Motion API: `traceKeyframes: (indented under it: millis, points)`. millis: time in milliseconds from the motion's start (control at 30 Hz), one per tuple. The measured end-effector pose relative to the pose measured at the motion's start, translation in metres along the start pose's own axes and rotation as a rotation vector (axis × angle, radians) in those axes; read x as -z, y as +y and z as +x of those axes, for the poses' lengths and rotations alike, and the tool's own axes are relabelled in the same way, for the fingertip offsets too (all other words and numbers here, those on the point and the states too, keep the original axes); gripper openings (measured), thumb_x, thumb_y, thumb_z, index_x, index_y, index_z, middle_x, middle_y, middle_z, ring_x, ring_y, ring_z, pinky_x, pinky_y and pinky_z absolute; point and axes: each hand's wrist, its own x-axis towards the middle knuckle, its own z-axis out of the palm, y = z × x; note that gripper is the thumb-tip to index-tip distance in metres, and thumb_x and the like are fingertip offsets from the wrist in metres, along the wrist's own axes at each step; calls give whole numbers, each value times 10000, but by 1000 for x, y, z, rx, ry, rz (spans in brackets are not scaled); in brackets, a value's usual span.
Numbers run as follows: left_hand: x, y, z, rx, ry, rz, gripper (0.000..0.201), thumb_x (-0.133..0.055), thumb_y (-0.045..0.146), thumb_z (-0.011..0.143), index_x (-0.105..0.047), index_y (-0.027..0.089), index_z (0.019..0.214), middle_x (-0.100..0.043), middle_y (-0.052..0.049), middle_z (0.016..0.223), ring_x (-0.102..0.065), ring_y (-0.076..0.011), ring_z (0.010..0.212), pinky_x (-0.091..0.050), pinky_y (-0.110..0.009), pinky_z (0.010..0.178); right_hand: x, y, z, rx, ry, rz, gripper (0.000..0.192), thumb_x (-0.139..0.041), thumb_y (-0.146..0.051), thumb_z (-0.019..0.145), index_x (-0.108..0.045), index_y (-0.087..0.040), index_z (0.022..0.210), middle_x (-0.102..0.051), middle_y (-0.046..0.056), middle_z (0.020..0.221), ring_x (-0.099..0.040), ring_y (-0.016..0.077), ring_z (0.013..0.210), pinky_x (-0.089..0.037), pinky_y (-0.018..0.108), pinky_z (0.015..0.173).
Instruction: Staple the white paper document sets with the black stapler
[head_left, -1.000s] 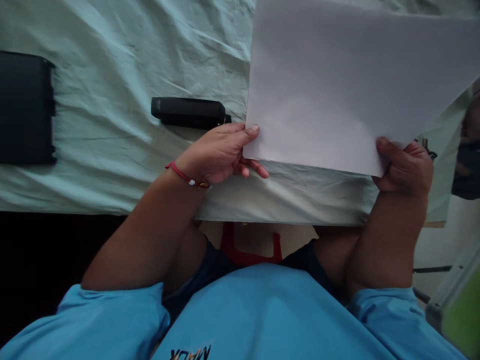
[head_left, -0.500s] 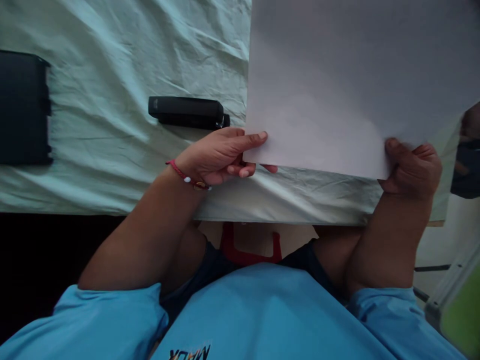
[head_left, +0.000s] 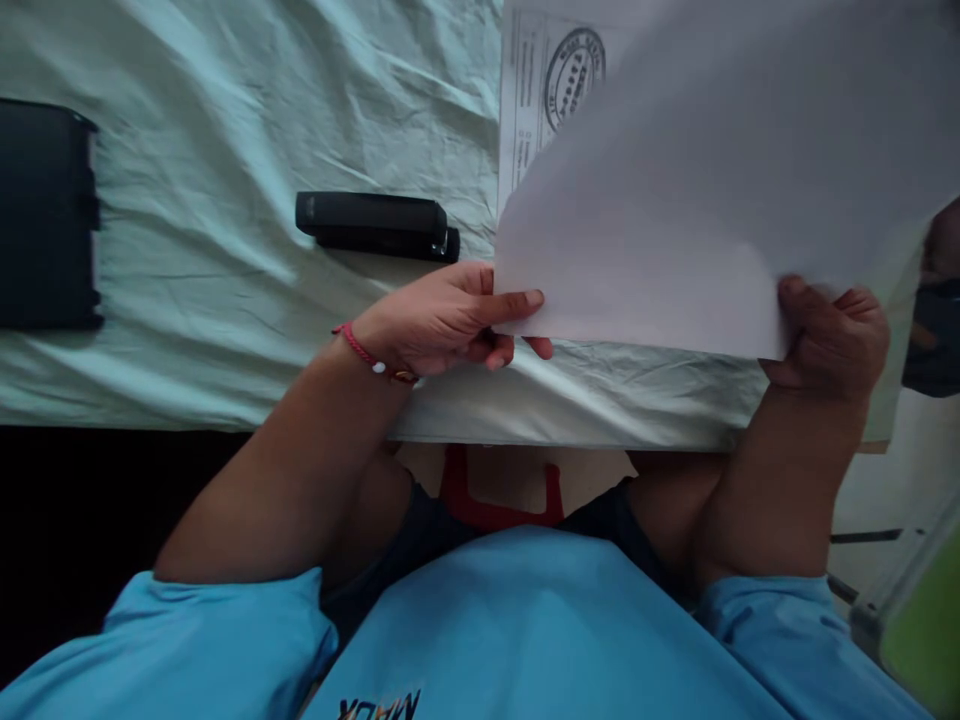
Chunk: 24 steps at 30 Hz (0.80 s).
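Head view: black stapler [head_left: 377,226] lies on the cloth-covered worktop [head_left: 225,150], left of the paper sheets [head_left: 712,200]; dark case [head_left: 46,214] far left. Sheets' long axis runs left-right, upper sheet tilted. Round stamp [head_left: 574,75] unreadable. Left hand [head_left: 450,320] and right hand [head_left: 829,335] pinch the lower corners.

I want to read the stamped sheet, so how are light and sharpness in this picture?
Head view: dim, bluish light; the stamped sheet is small and soft, its print unreadable; the blank sheet covers most of it; the right hand is slightly blurred.
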Motion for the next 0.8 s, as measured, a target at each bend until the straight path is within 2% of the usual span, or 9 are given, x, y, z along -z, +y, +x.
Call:
traceKeyframes:
  millis: [67, 167, 233, 333, 467, 533, 633, 700, 800]
  points:
    - [-1, 0, -1, -3, -3, 27, 195, -799, 262, 958, -734, 121, 840, -710, -37, 652, -508, -58, 474, -403, -190, 507, -2, -3, -2, -37, 6, -18, 370, -942, -301, 493, -742, -173, 777, -744, 37, 901, -663, 140, 711, -626, 330, 650]
    - [-2, -1, 0, 10, 72, 55, 205, -807, 206, 922, -708, 129, 759, -689, -32, 636, -460, -47, 475, -366, -182, 488, -6, -10, -4, -165, -16, -97, 427, -944, -303, 476, -765, -163, 837, -735, 27, 848, -614, 113, 613, -553, 268, 530]
    - [-3, -1, 2, 15, 156, 28, 155, -773, 169, 924, -701, 135, 790, -728, -50, 701, -455, -43, 475, -347, -179, 475, -8, -13, -6, -244, -32, -139, 434, -943, -289, 466, -753, -160, 834, -722, 23, 813, -588, 104, 572, -496, 238, 471]
    - [-7, 0, 3, 18, 283, -7, 46, -694, 113, 943, -705, 138, 906, -770, -71, 799, -439, -34, 467, -331, -178, 468, -11, -15, -5, -279, -37, -152, 405, -928, -270, 476, -735, -159, 814, -724, 28, 817, -594, 100, 569, -455, 212, 437]
    - [-12, 2, 1, 1, 389, 50, 97, -604, 82, 971, -687, 133, 966, -765, -69, 795, -436, -36, 453, -330, -187, 466, -19, -14, -5, -295, -34, -145, 396, -909, -255, 497, -724, -157, 833, -706, 14, 796, -597, 97, 571, -438, 198, 426]
    - [-13, -1, 0, -36, 467, 143, 82, -612, 97, 970, -676, 145, 986, -760, -55, 770, -472, -57, 458, -343, -202, 466, -25, -14, -6, -295, -36, -119, 381, -892, -230, 502, -705, -158, 826, -691, 4, 773, -574, 87, 555, -417, 194, 419]
    - [-9, -12, 1, -113, 647, 376, 55, -653, 157, 956, -669, 180, 1003, -765, -33, 755, -566, -116, 500, -417, -244, 498, -35, -13, -8, -291, -43, -92, 333, -866, -208, 519, -643, -163, 762, -668, -2, 736, -515, 68, 521, -325, 186, 386]
    - [-6, -20, 1, -186, 766, 548, 49, -676, 204, 945, -665, 203, 992, -778, -31, 777, -675, -172, 619, -510, -276, 595, -41, -14, -10, -293, -47, -83, 331, -858, -207, 526, -617, -169, 749, -667, -5, 736, -493, 61, 516, -262, 183, 371]
    - [-5, -28, -1, -281, 921, 773, 117, -694, 238, 926, -668, 223, 1039, -799, -41, 849, -775, -249, 869, -594, -337, 835, -49, -14, -12, -301, -50, -74, 339, -853, -198, 539, -606, -174, 770, -662, -21, 738, -462, 47, 505, -195, 176, 362]
